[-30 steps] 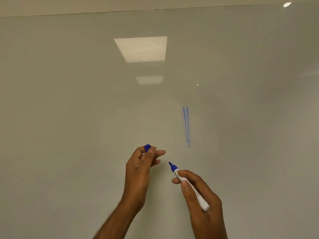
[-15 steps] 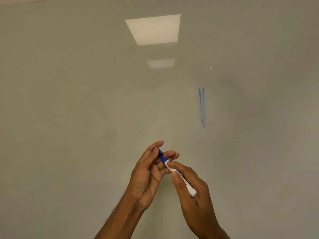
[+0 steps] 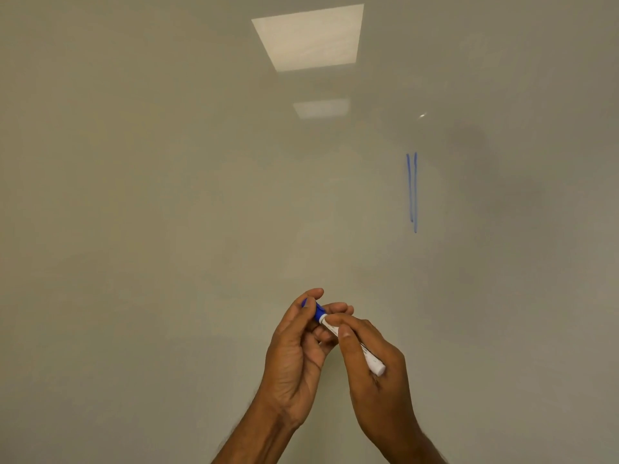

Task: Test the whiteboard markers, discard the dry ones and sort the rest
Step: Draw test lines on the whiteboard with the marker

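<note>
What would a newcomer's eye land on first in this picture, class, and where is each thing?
Low in the middle, the left hand and right hand meet around a white marker, with its blue cap held in the left hand's fingers. Up and to the right, two blue lines run side by side down the whiteboard. A bright rectangular light reflection sits at the top.

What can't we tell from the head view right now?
- Whether the cap is fully seated on the marker: the left hand wraps it.
- The marker's label print: too small, partly under the right hand.
- Other markers, any bin or tray: out of frame; only the whiteboard with two blue lines shows.
- Both forearms: cut by the bottom edge.
</note>
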